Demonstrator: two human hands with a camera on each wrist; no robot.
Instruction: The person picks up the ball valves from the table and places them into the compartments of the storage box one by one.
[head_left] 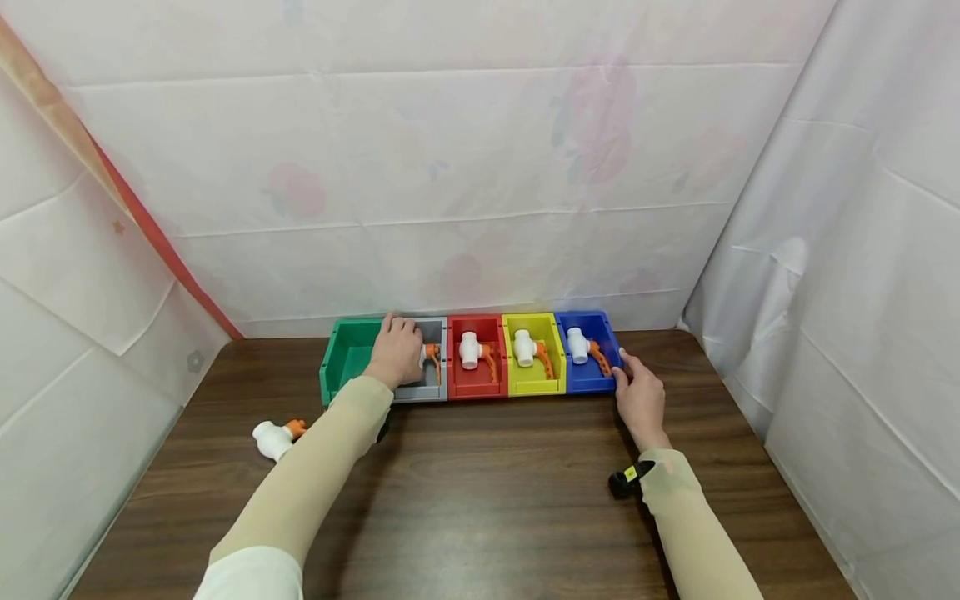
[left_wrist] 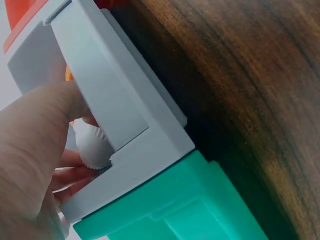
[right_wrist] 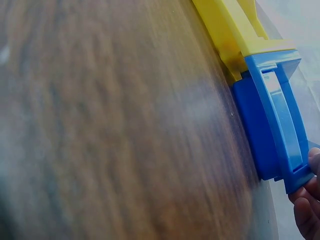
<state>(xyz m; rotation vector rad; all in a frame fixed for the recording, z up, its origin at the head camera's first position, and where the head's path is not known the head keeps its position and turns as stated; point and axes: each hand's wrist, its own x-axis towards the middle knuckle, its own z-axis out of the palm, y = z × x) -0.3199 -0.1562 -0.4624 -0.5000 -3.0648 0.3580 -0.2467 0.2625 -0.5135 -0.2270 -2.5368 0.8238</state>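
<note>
My left hand [head_left: 397,350] reaches down into the grey bin [head_left: 420,393]. In the left wrist view its thumb and fingers are around a white ball valve [left_wrist: 92,147] with an orange handle, inside that bin; the palm hides part of the valve. At the far right of the row, my right hand [head_left: 641,396] grips the front right corner of the blue bin [head_left: 592,386], thumb at the wall's upper edge and fingers outside it. Similar valves lie in the blue bin, the yellow bin [head_left: 536,387] and the red bin [head_left: 476,390].
A green bin [head_left: 327,379] ends the row on the left, with no valve visible in it. Another white valve [head_left: 272,440] with an orange handle lies on the brown table [head_left: 487,500], partly behind my left forearm. White cloth [head_left: 480,167] hangs behind and on both sides.
</note>
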